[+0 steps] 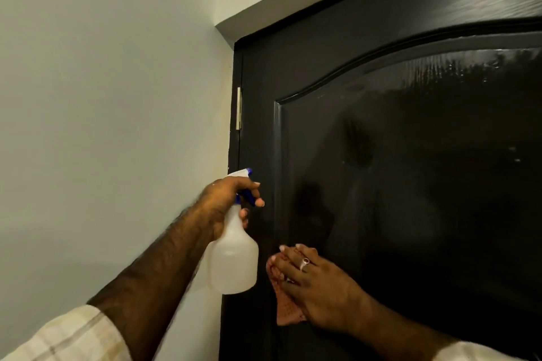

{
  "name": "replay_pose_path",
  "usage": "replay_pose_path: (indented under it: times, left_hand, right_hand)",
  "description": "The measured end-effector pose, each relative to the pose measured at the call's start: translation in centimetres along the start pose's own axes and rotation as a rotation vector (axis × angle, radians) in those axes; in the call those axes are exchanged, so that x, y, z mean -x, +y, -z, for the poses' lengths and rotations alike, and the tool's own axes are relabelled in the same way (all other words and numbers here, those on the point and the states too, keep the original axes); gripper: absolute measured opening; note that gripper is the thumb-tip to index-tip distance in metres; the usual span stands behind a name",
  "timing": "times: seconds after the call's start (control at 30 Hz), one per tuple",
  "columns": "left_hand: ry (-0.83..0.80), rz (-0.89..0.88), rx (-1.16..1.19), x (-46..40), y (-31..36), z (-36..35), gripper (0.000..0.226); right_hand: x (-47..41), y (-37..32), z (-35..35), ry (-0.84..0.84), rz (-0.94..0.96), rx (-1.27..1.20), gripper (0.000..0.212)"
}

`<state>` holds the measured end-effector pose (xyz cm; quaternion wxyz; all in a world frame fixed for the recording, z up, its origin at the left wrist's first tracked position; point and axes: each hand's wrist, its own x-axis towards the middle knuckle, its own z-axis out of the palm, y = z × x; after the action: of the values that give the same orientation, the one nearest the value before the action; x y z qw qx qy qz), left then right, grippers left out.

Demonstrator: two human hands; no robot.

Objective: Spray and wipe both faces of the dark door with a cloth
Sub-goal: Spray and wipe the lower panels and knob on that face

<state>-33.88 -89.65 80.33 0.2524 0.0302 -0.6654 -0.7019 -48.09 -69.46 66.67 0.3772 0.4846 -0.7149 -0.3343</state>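
Note:
The dark door (410,170) fills the right side, glossy, with an arched raised panel whose upper part shows wet streaks. My left hand (227,204) grips a translucent white spray bottle (234,261) by its neck, fingers on the blue trigger, nozzle aimed at the door's left stile. My right hand (316,287), with a ring on one finger, presses a reddish patterned cloth (283,311) flat against the door, low on the panel's left edge. Most of the cloth is hidden under the hand.
A pale wall (111,126) stands to the left of the door frame. A metal hinge (239,108) sits on the door's left edge. A white lintel ledge (264,6) runs above the door.

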Motion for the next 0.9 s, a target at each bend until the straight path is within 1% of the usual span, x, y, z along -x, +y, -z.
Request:
replay_pose_path:
  times: [0.07, 0.1, 0.17, 0.2, 0.27, 0.33, 0.37, 0.43, 0.5, 0.57, 0.63, 0.67, 0.73, 0.77, 0.8, 0.83, 0.9]
  left_hand:
    - [-0.047, 0.008, -0.016, -1.8, 0.8, 0.8, 0.022]
    - [-0.059, 0.004, -0.02, -2.7, 1.4, 0.9, 0.022]
    - [-0.082, -0.027, -0.02, -4.5, 3.2, 0.9, 0.021]
    - [-0.102, -0.054, -0.015, -5.6, 4.4, 0.7, 0.02]
    - [-0.136, -0.1, -0.014, -6.7, 6.3, 0.2, 0.019]
    - [-0.17, -0.112, -0.017, -7.6, 7.9, -0.5, 0.017]
    - [-0.186, -0.107, -0.012, -8.1, 8.6, -0.8, 0.016]
    - [-0.222, -0.097, -0.003, -8.5, 9.8, -1.6, 0.015]
    - [-0.272, -0.115, 0.018, -8.8, 10.7, -2.3, 0.014]
    - [-0.295, -0.134, 0.023, -9.1, 11.7, -3.1, 0.014]
    - [-0.288, -0.139, 0.011, -9.2, 12.6, -3.7, 0.012]
    - [-0.283, -0.148, 0.003, -9.3, 13.0, -3.9, 0.012]
    - [-0.295, -0.163, -0.002, -9.2, 13.6, -4.5, 0.015]
    - [-0.304, -0.167, -0.001, -9.1, 13.8, -4.7, 0.016]
    - [-0.306, -0.171, -0.004, -9.0, 14.0, -5.1, 0.017]
    - [-0.299, -0.181, -0.018, -9.0, 14.1, -5.2, 0.019]
    - [-0.297, -0.204, -0.03, -8.8, 14.6, -5.9, 0.028]
  right_hand:
    - [-1.2, 3.7, 2.1, 0.048, -0.065, 0.016, 0.059]
    - [-2.0, 6.4, 3.6, 0.109, -0.132, 0.049, 0.061]
    - [-4.0, 13.1, 8.2, 0.18, -0.291, 0.123, 0.069]
    - [-5.2, 16.6, 10.8, 0.195, -0.388, 0.155, 0.068]
    - [-6.4, 21.5, 15.8, 0.244, -0.589, 0.2, 0.065]
    - [-6.0, 25.2, 19.0, 0.299, -0.693, 0.236, 0.069]
    - [-5.4, 26.5, 19.5, 0.319, -0.721, 0.245, 0.063]
    - [-3.3, 27.9, 18.8, 0.384, -0.737, 0.23, 0.051]
    - [-2.4, 27.7, 17.5, 0.548, -0.755, 0.154, 0.044]
    - [-3.0, 26.8, 17.1, 0.708, -0.807, 0.03, 0.045]
    - [-3.5, 26.3, 17.2, 0.826, -0.852, 0.038, 0.039]
    - [-3.2, 26.4, 17.3, 0.874, -0.905, 0.064, 0.038]
    - [-2.4, 26.4, 17.5, 0.945, -1.058, 0.058, 0.045]
    - [-2.5, 26.0, 17.4, 0.967, -1.092, 0.047, 0.042]
    - [-2.7, 25.7, 17.0, 0.962, -1.045, 0.027, 0.038]
    - [-3.6, 25.1, 16.7, 0.907, -0.927, -0.002, 0.037]
    - [-5.6, 24.6, 15.9, 0.681, -0.629, -0.022, 0.043]
